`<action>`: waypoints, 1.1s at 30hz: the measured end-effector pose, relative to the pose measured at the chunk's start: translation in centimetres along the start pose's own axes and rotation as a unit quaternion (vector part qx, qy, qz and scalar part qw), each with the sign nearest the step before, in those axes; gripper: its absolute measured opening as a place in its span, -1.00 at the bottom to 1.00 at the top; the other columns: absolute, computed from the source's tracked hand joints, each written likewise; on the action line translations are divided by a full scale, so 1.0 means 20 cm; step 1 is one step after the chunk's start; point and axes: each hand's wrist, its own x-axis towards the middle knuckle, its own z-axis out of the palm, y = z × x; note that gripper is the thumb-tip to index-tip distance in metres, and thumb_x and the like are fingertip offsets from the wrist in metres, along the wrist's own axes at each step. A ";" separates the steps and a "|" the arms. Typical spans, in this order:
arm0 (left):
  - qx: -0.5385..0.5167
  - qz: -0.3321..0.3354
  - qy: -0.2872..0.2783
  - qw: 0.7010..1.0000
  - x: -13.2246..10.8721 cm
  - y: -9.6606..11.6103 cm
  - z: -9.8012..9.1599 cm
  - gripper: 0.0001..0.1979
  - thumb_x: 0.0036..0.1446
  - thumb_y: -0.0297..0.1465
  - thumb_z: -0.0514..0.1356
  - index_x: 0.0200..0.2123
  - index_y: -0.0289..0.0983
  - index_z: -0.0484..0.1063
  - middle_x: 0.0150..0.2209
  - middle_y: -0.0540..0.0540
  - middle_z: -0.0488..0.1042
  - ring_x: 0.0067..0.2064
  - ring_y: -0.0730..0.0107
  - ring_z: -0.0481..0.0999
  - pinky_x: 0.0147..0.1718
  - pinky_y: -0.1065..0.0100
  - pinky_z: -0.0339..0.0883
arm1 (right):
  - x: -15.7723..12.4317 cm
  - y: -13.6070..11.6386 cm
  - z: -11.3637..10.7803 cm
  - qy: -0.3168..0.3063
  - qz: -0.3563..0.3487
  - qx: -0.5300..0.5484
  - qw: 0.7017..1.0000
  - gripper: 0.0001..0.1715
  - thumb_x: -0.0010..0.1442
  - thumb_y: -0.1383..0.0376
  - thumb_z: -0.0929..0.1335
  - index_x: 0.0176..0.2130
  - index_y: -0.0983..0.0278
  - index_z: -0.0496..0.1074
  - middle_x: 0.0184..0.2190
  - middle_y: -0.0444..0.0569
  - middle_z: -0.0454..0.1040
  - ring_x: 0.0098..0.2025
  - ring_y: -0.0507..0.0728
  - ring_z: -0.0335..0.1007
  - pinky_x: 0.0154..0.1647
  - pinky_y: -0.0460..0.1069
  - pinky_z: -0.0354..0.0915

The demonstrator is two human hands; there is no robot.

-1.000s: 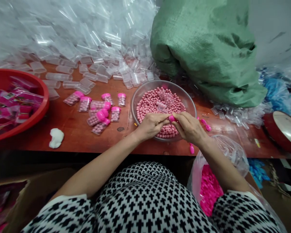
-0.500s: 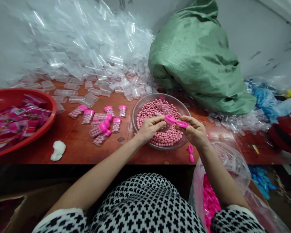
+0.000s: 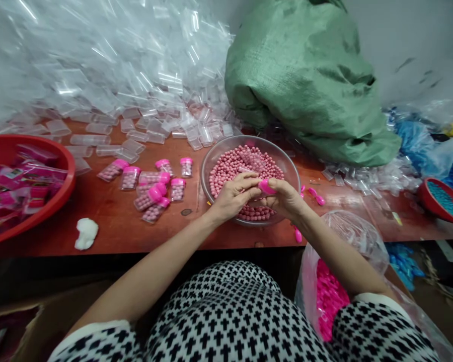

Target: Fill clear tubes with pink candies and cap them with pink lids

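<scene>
Both hands meet over the near side of a clear bowl (image 3: 215,156) heaped with pink candy balls (image 3: 230,168). My left hand (image 3: 232,193) pinches a small clear container, mostly hidden by its fingers. My right hand (image 3: 283,197) is closed on that container's pink flip cap (image 3: 266,187), pressing it against the left hand's fingers. Left of the bowl, several filled, pink-capped containers (image 3: 151,183) lie on the red-brown table (image 3: 109,211).
A heap of empty clear containers (image 3: 117,85) fills the back left. A green sack (image 3: 305,85) stands behind the bowl. A red basin (image 3: 66,166) of pink packets sits far left, a white wad (image 3: 86,234) near the table's edge, loose pink caps (image 3: 315,196) right, a bag of pink caps (image 3: 328,296) by my lap.
Half a second ago the pink cap stood open between my hands; now my right hand has folded it down against the container. The view shifted slightly.
</scene>
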 end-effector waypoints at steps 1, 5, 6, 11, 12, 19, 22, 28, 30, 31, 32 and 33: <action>0.000 0.004 0.004 1.000 0.00 0.00 0.00 -0.78 0.20 -0.27 0.27 -0.16 -0.20 0.67 0.07 -0.21 0.54 0.19 0.10 0.45 0.27 0.03 0.24 | 0.01 0.01 0.01 0.012 -0.007 0.004 1.000 -0.61 -0.08 0.05 0.53 -0.38 0.28 0.50 -0.47 -0.04 0.59 -0.22 0.22 0.59 -0.14 0.16 0.58; -0.003 0.020 0.042 0.999 0.01 0.00 0.02 -0.74 0.18 -0.22 0.28 -0.18 -0.24 0.67 0.00 -0.22 0.59 0.14 0.09 0.51 0.24 0.05 0.29 | 0.04 0.01 0.05 0.041 0.007 -0.007 0.999 -0.55 0.02 -0.05 0.48 -0.36 0.28 0.48 -0.54 -0.07 0.55 -0.33 0.18 0.59 -0.23 0.11 0.59; -0.007 0.019 0.056 0.998 0.01 0.01 0.02 -0.72 0.18 -0.20 0.28 -0.17 -0.25 0.66 -0.01 -0.22 0.60 0.13 0.10 0.52 0.23 0.06 0.30 | 0.05 -0.01 0.05 0.037 0.020 -0.020 0.999 -0.50 0.08 -0.11 0.44 -0.33 0.29 0.48 -0.52 -0.05 0.55 -0.33 0.17 0.59 -0.24 0.10 0.59; -0.010 0.002 0.200 0.980 -0.04 0.08 -0.18 -0.59 0.17 -0.11 0.29 -0.04 -0.25 0.61 -0.05 -0.14 0.64 -0.03 0.18 0.60 0.02 0.16 0.47 | 0.09 -0.15 -0.02 0.026 -0.027 -0.143 0.989 -0.27 0.13 -0.30 0.36 -0.11 0.27 0.46 -0.26 0.02 0.60 -0.31 0.09 0.58 -0.28 0.02 0.56; 0.011 0.002 0.245 0.970 -0.07 0.08 -0.27 -0.58 0.16 -0.09 0.29 -0.04 -0.24 0.61 -0.07 -0.11 0.65 -0.04 0.20 0.60 0.01 0.17 0.48 | 0.10 -0.17 -0.05 0.040 -0.058 -0.186 0.980 -0.29 0.11 -0.26 0.40 -0.08 0.25 0.46 -0.22 0.01 0.59 -0.32 0.07 0.56 -0.28 0.00 0.55; 0.322 -0.100 0.356 0.871 -0.34 -0.09 -0.91 -0.76 0.13 -0.14 0.29 -0.22 -0.11 0.63 -0.19 0.07 0.66 0.01 0.00 0.57 0.11 -0.07 0.30 | 0.21 -0.13 -0.12 0.082 -0.109 -0.713 0.688 -0.79 0.29 0.29 0.36 -0.09 0.29 0.54 -0.13 0.06 0.62 -0.12 0.19 0.52 -0.08 0.03 0.35; 0.390 -0.089 0.320 0.859 -0.37 -0.16 -0.97 -0.69 0.08 -0.17 0.31 -0.12 -0.14 0.59 -0.06 0.02 0.63 0.19 -0.06 0.46 0.24 -0.08 0.13 | 0.28 -0.09 -0.06 0.077 -0.074 -0.816 0.568 -0.67 0.36 0.27 0.29 0.05 0.30 0.48 0.08 0.18 0.55 0.02 0.26 0.49 -0.11 0.01 0.33; 0.374 0.013 0.258 0.891 -0.19 -0.08 -0.64 -0.65 0.21 -0.26 0.22 0.01 -0.27 0.54 0.04 -0.11 0.58 0.15 0.05 0.49 0.21 0.02 0.27 | 0.41 -0.10 -0.05 0.049 -0.042 -0.831 0.553 -0.62 0.43 0.23 0.20 -0.15 0.35 0.53 -0.04 0.26 0.58 -0.02 0.28 0.51 -0.10 0.03 0.31; 0.326 0.022 0.202 0.923 -0.11 -0.02 -0.50 -0.67 0.23 -0.32 0.19 0.02 -0.25 0.54 0.01 -0.13 0.60 0.05 0.18 0.55 0.14 0.10 0.35 | 0.43 -0.10 -0.10 0.058 -0.063 -0.769 0.634 -0.74 0.36 0.34 0.26 -0.20 0.35 0.52 -0.09 0.18 0.60 -0.06 0.22 0.50 -0.04 0.04 0.31; 0.305 0.025 0.182 0.934 -0.06 0.00 -0.43 -0.67 0.24 -0.34 0.17 0.02 -0.26 0.55 0.01 -0.13 0.60 0.04 0.20 0.56 0.12 0.14 0.37 | 0.43 -0.10 -0.12 0.065 -0.071 -0.712 0.696 -0.80 0.31 0.37 0.29 -0.22 0.34 0.51 -0.15 0.12 0.61 -0.10 0.18 0.50 -0.04 0.03 0.32; 0.288 0.023 0.167 0.943 -0.02 0.02 -0.38 -0.67 0.24 -0.37 0.16 0.02 -0.28 0.56 0.00 -0.14 0.61 0.03 0.22 0.56 0.11 0.18 0.38 | 0.43 -0.09 -0.15 0.069 -0.073 -0.636 0.765 -0.86 0.26 0.37 0.32 -0.25 0.33 0.50 -0.22 0.05 0.60 -0.17 0.14 0.49 -0.05 0.03 0.34; 0.271 0.013 0.156 0.950 0.02 0.03 -0.33 -0.66 0.22 -0.39 0.16 0.03 -0.28 0.56 -0.01 -0.13 0.62 0.02 0.23 0.57 0.10 0.21 0.38 | 0.43 -0.08 -0.17 0.067 -0.070 -0.545 0.833 -0.91 0.21 0.34 0.37 -0.27 0.32 0.48 -0.29 -0.02 0.59 -0.23 0.11 0.49 -0.08 0.02 0.37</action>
